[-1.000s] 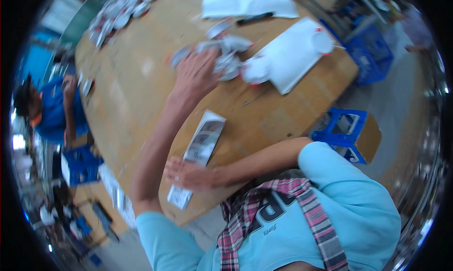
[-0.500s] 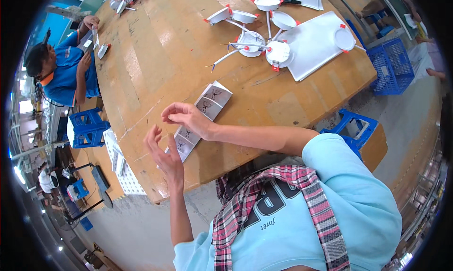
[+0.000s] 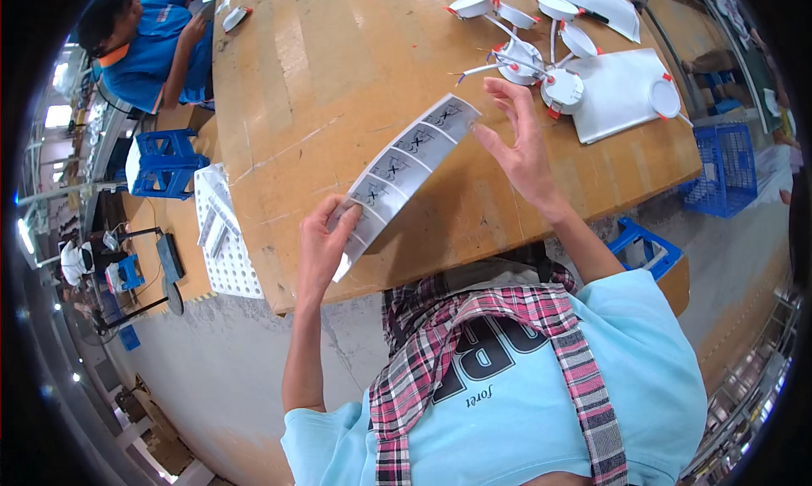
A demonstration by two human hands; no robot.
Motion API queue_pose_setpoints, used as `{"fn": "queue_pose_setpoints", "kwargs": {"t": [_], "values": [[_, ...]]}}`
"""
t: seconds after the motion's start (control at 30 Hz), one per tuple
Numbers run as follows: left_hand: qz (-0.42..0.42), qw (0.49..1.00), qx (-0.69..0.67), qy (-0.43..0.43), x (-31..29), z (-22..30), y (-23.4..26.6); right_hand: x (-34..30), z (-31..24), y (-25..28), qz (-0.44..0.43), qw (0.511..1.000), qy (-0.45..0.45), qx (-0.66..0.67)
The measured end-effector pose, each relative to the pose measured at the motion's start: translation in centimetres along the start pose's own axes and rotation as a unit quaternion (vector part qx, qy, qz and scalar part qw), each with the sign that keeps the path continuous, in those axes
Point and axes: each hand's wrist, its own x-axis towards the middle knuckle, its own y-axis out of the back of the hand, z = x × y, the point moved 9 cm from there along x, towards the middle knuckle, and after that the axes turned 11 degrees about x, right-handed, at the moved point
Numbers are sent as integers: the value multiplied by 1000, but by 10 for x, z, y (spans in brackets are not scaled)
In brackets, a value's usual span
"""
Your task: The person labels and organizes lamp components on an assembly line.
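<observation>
A long white strip of square labels point(image 3: 404, 166) is lifted above the wooden table point(image 3: 338, 71). My left hand point(image 3: 326, 242) grips its near end. My right hand point(image 3: 523, 152) touches the far end with the fingers spread and the thumb against the strip's corner. Beyond the right hand lie several round white lamp housings point(image 3: 541, 63) with orange clips and thin wires, some on a white sheet point(image 3: 617, 93).
A person in a blue shirt point(image 3: 148, 46) sits at the table's far left. A blue stool point(image 3: 165, 160) and a white perforated tray point(image 3: 222, 236) stand left of the table. Blue crates are at the right point(image 3: 715, 169) and near my right elbow point(image 3: 647, 249).
The label strip has come up off the table and is now held between both hands. My right hand moved from the lamp housings back to the strip.
</observation>
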Motion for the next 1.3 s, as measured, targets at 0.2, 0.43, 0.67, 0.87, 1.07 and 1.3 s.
{"fn": "queue_pose_setpoints", "kwargs": {"t": [0.2, 0.43, 0.67, 0.87, 1.07, 1.3], "values": [[-179, 960, -214, 32, -21, -3, -22, 23, 10, -33, -152, 982, -62, 93], [-218, 954, -207, 11, -19, -3, -60, 32, 45, -67, -319, 908, -255, 96], [-45, 961, -271, -17, 43, 26, -46, 28, 69, -122, -511, 833, -209, 31], [9, 932, -362, -28, 76, 9, -61, 47, 83, -130, -561, 820, -104, -48], [64, 927, -367, 34, 84, -12, -75, 54, 87, -143, -505, 820, -93, -251], [11, 940, -342, -12, 83, 8, -82, 25, 46, -128, -347, 904, 138, -208]]}}
